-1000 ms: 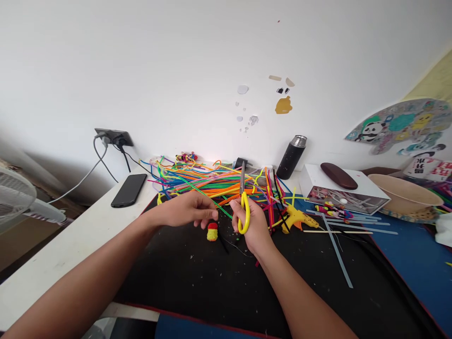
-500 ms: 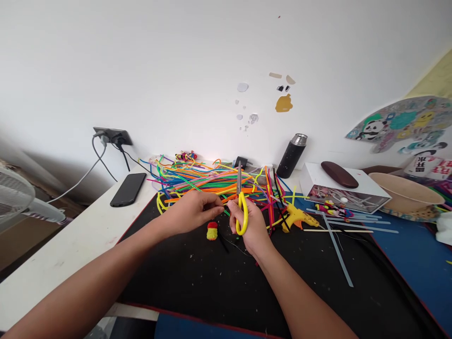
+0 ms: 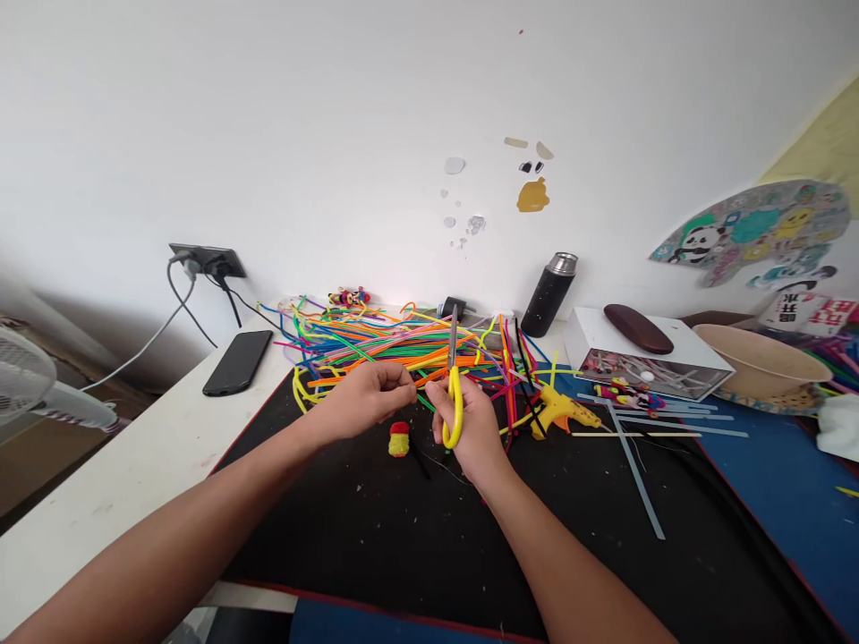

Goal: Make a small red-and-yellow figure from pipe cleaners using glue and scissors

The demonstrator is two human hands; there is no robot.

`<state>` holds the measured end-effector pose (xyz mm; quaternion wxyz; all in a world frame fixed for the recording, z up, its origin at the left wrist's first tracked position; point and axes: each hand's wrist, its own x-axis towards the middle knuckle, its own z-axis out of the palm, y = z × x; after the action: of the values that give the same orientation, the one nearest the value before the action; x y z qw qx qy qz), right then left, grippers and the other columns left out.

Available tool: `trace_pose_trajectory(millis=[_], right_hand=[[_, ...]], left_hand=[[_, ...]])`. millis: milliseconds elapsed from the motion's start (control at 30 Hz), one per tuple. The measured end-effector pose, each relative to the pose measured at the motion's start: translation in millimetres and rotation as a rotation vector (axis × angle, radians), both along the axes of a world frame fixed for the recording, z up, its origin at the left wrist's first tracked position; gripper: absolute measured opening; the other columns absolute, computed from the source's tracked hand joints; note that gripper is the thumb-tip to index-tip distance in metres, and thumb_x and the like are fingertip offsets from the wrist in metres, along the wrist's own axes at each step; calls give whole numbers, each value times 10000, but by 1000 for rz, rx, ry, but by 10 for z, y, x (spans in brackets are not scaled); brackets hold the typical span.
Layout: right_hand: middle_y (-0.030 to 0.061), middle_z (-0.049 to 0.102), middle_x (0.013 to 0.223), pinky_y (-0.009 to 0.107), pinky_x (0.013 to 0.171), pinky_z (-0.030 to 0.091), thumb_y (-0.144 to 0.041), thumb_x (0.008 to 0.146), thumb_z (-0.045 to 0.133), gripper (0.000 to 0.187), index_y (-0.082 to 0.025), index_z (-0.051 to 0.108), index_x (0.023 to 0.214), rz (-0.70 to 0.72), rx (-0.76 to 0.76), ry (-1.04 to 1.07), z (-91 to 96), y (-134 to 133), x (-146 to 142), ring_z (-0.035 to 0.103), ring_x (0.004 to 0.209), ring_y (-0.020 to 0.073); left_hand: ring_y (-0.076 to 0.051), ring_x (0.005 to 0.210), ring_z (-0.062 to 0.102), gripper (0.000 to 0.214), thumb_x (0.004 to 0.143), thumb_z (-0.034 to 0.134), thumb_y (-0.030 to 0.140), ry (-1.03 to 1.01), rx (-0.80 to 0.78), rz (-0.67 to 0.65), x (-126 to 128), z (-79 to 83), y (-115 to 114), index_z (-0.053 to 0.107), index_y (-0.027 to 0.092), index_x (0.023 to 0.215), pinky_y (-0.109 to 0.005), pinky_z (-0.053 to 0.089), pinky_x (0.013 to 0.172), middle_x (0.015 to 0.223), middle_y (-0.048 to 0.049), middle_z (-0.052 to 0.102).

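My right hand [image 3: 473, 427] grips yellow-handled scissors [image 3: 455, 385], blades pointing up and away and closed together. My left hand [image 3: 366, 398] is closed in a pinch right beside it, fingertips nearly touching my right hand; what it pinches is too small to make out. Just below the hands a small red-and-yellow fuzzy piece [image 3: 399, 439] lies on the black mat [image 3: 376, 528]. Behind the hands sprawls a pile of coloured pipe cleaners [image 3: 376, 344].
A yellow glue gun [image 3: 560, 411] and grey strips [image 3: 634, 465] lie right of the hands. A black phone [image 3: 238, 361], a black flask [image 3: 550, 293], a white box [image 3: 644, 362] and a tan bowl [image 3: 761, 362] sit further out. A fan [image 3: 33, 389] stands left.
My left hand drew in toward my right hand and closed into a pinch. The scissors tilted slightly left; both hands stay above the small fuzzy piece.
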<state>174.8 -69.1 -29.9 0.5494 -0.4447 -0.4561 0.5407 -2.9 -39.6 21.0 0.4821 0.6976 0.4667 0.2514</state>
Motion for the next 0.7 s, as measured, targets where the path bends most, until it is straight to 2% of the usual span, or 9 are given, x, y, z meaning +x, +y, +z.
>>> trace_pose_trajectory(millis=[200, 400, 600, 700], right_hand=[[-104, 473, 423, 167, 365, 314, -543, 805, 824, 418, -212, 568, 795, 16, 11, -5, -46, 19, 5, 456, 332, 80], [-101, 474, 411, 160, 354, 289, -550, 815, 814, 421, -212, 564, 792, 43, -22, 20, -63, 23, -13, 447, 320, 77], [-103, 457, 401, 166, 339, 253, -589, 782, 826, 461, -212, 562, 763, 85, -34, 42, -21, 5, -25, 427, 302, 74], [-101, 471, 416, 170, 349, 271, -570, 785, 835, 451, -211, 562, 771, 53, -25, 75, 2, 23, 1, 422, 308, 70]], left_hand=[[-90, 498, 362, 253, 823, 678, 408, -13, 30, -21, -24, -31, 64, 595, 187, 731, -221, 265, 485, 563, 76, 470], [-93, 504, 389, 255, 840, 679, 418, -68, -58, -109, -99, 1, 114, 619, 180, 771, -225, 290, 500, 585, 63, 505], [-106, 546, 399, 299, 873, 660, 466, 68, -9, -196, -207, 89, 177, 632, 179, 795, -232, 300, 521, 616, 56, 489], [-113, 563, 413, 312, 878, 643, 478, 143, 65, -190, -296, 127, 213, 624, 188, 766, -235, 305, 533, 624, 52, 492]])
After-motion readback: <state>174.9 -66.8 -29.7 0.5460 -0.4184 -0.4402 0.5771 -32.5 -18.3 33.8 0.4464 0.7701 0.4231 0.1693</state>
